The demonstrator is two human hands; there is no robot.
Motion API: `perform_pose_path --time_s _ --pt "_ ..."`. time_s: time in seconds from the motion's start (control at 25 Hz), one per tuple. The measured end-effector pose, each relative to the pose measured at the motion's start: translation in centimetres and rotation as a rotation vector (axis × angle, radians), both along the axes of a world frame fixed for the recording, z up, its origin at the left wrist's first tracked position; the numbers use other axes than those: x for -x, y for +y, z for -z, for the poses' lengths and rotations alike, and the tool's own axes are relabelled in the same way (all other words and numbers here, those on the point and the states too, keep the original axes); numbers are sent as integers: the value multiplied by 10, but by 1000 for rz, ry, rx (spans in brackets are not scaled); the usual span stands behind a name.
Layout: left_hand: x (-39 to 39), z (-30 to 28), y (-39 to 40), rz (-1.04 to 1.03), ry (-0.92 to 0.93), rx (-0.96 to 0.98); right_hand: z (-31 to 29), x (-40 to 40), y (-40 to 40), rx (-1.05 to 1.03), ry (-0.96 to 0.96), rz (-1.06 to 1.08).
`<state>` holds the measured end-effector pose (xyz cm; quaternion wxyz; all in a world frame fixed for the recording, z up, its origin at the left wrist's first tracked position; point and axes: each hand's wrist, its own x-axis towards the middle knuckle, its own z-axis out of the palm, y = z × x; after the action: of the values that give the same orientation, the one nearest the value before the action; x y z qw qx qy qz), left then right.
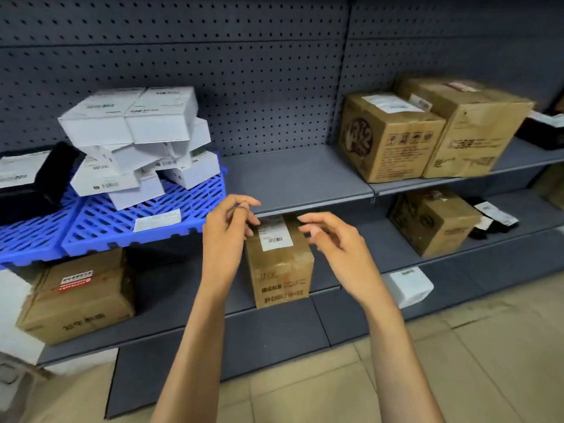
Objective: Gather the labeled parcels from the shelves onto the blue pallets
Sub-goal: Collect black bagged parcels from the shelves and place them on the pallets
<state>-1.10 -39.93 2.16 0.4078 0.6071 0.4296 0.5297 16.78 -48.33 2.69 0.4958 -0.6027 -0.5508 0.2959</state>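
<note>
While both arms reach toward the lower shelf [351, 239], the left hand [227, 227] and the right hand [331, 236] hover on either side of a tall brown carton [280, 270] that stands upright there. The grip of each hand is loose, with fingers half curled and holding nothing; the left fingertips seem to be just at the carton's top edge, but I cannot tell if they touch. This carton carries a white shipping label [274, 235] with a barcode on its top, and dark Chinese characters on its front, too blurred to read. At the left, blue pallets [128, 221] lie on the upper shelf, bearing a heap of white boxes [137, 138] with small barcode labels. Below them sits a brown carton with a red sticker [77, 294]. On the right, a carton printed with handling symbols [390, 138] stands beside a bigger carton [476, 129].
</note>
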Motion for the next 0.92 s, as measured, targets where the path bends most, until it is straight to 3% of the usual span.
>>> perform_pose_path --time_s 0.48,0.92 --pt "-174 6 -56 336 25 14 15 -141 -114 2 11 356" --pt "-303 16 -102 670 63 12 23 -216 -199 -44 35 680"
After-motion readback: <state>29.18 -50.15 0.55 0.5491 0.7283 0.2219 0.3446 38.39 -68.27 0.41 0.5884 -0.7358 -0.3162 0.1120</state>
